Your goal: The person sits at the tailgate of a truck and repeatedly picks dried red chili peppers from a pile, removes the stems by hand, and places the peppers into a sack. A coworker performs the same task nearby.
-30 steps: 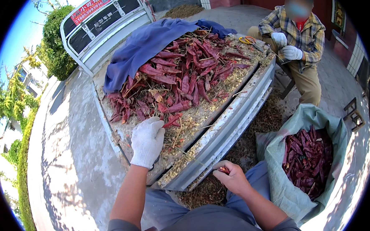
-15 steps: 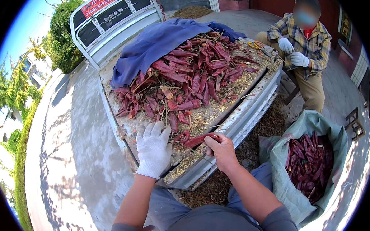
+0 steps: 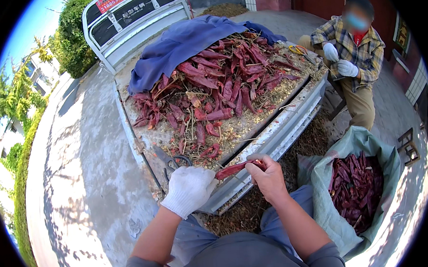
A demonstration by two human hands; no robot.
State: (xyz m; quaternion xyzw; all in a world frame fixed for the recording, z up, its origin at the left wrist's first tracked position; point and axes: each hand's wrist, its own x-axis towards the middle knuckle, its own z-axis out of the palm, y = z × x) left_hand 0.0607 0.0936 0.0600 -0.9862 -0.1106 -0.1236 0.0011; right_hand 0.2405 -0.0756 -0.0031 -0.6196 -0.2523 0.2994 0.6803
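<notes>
A long dried red chili pepper (image 3: 233, 170) is held level in front of me, over the edge of the truck bed. My bare right hand (image 3: 269, 178) pinches one end of it between thumb and fingers. At its other end, the curled fingers of my white-gloved left hand (image 3: 190, 189) close on the tip, though the glove hides the exact contact. Dark-handled scissors (image 3: 180, 160) lie on the bed just beyond the glove. Farther off, a heap of dried red chili peppers (image 3: 221, 85) with stems is partly covered by a blue cloth (image 3: 180, 50).
A pale green woven sack (image 3: 324, 200) full of red peppers stands at my right. Beyond it sits a co-worker (image 3: 350, 54) in white gloves, near orange-handled pliers or scissors (image 3: 298, 51). The bed's metal edge (image 3: 282, 139) runs in front of me; stem litter lies below.
My left hand has come off the bed, curling from spread fingers to meet the pepper's tip, which uncovers the scissors. My right hand has drawn the pepper slightly nearer to me.
</notes>
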